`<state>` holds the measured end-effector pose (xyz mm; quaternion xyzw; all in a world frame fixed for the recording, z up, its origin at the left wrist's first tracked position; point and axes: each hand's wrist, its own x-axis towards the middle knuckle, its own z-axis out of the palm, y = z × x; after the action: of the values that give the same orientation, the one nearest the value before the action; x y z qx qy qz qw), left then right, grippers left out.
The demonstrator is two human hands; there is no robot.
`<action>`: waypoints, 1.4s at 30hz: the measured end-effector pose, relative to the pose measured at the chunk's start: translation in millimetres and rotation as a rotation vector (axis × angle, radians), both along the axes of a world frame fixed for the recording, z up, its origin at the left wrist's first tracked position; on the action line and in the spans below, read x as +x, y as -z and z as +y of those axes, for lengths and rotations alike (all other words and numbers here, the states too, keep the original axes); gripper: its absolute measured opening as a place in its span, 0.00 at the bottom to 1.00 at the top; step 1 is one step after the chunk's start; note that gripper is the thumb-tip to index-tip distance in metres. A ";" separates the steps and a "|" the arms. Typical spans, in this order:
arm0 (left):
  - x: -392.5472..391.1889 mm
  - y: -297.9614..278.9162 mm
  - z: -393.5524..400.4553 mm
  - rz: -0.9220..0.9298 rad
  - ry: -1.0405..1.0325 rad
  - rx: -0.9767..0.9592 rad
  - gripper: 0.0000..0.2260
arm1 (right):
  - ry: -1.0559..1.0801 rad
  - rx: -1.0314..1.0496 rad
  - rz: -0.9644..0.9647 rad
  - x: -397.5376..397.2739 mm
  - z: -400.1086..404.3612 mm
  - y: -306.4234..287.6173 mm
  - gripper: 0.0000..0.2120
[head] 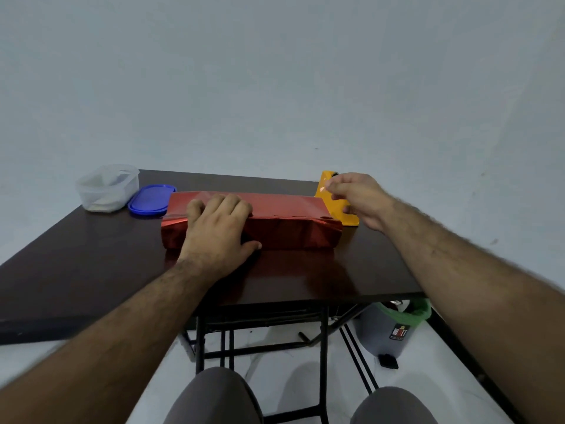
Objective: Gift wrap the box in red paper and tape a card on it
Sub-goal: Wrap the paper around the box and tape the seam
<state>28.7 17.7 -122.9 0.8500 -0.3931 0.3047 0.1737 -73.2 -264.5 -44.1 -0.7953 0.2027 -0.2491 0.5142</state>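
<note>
Resting mid-table (91,255): box (284,221) wrapped in red paper, long side toward person. Left hand (218,237) presses flat on box's left half, fingers straight over top, thumb at front face. Right hand (360,200) above box's right end, fingertips pinching small clear tape piece (322,188). Yellow tape dispenser (336,206) just behind that end. Blue lid (152,199) and clear tub (107,188) beyond box's left end.

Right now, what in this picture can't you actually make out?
Head view only:
- Top seam of the red-wrapped box: covered by the left hand.
- Yellow tape dispenser: partly behind the right hand, which pinches something clear, too small to identify.
- Clear tub: contents blurred.
- Card: none visible.
</note>
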 end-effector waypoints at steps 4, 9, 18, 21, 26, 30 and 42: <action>0.0 1.2 0.2 -0.001 0.003 -0.007 0.28 | -0.242 -0.220 0.104 7.3 38.4 -18.7 0.02; 1.9 1.6 1.2 0.006 -0.002 0.000 0.28 | -0.332 -0.319 0.119 17.0 74.1 -36.0 0.03; -0.8 -1.9 4.0 0.088 0.022 -0.099 0.35 | 0.020 0.301 0.016 28.8 128.0 -3.6 0.03; -2.6 -2.0 5.3 0.124 0.048 -0.149 0.36 | 0.096 0.441 -0.052 30.2 147.9 25.6 0.03; -4.2 -1.3 6.7 0.133 0.055 -0.153 0.31 | 0.217 0.484 -0.139 35.5 169.3 48.4 0.05; -3.9 -0.9 6.7 0.125 0.052 -0.134 0.31 | 0.313 0.413 -0.224 39.7 168.6 45.3 0.08; -2.2 1.0 6.8 0.118 0.065 -0.155 0.29 | 0.399 0.386 -0.211 46.1 161.6 48.6 0.35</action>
<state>26.5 24.5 -123.9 0.8372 -0.3848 0.2778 0.2718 -27.1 -103.0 -92.7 -0.5968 0.3442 -0.3834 0.6151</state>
